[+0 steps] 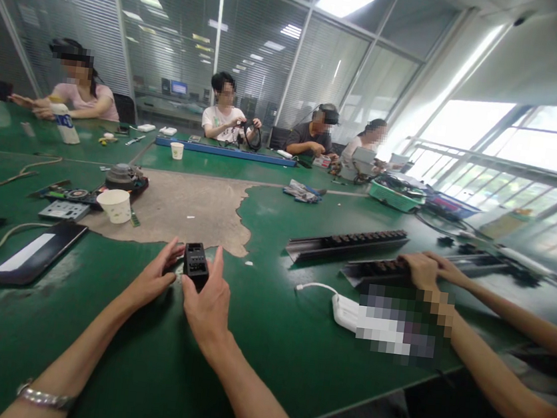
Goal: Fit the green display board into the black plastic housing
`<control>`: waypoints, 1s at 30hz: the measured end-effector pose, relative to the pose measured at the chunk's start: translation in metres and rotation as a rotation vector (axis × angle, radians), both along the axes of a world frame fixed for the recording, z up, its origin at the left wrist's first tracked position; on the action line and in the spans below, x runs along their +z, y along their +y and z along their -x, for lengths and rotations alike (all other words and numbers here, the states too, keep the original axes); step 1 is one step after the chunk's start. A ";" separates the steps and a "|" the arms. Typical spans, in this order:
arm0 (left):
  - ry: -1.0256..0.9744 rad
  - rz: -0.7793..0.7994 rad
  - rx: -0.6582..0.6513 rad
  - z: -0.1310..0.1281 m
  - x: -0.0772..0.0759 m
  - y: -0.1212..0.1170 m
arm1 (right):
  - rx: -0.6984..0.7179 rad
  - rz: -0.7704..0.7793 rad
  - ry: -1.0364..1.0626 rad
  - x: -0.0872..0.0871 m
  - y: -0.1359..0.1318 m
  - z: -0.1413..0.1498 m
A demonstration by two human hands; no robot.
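Note:
My right hand [210,305] grips a small black plastic socket block [196,263] between thumb and fingers, a little above the green table. Slots and openings show on the block's upward face. Just to the left is my left hand [153,274], its fingers loosely bent and apart from the thumb. Its fingertips come close to the block's left side; whether they touch it I cannot tell. A metal bracelet [46,398] circles my left wrist. Beyond my hands lies a bare brown patch [198,206] of the tabletop.
At left are a dark phone-like slab [36,254], a paper cup [114,206] and electronic parts [72,193]. To the right, a co-worker's hands [420,269] rest on a black socket strip [376,274], near a white adapter [344,312]. Other people sit across the table.

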State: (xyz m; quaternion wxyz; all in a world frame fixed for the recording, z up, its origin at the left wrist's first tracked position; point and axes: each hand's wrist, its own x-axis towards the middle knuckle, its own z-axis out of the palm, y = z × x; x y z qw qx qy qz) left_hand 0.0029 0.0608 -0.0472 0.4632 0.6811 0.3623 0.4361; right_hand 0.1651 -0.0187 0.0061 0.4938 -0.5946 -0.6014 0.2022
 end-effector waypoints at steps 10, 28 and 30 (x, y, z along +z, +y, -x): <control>0.023 0.009 0.011 0.001 -0.004 0.002 | -0.015 -0.040 -0.115 -0.016 -0.008 0.000; 0.039 -0.026 -0.035 0.003 -0.005 0.004 | 0.063 -0.007 -0.003 -0.035 -0.006 -0.001; 0.037 -0.017 -0.034 0.004 -0.006 0.004 | 0.059 -0.021 -0.011 -0.036 -0.005 0.003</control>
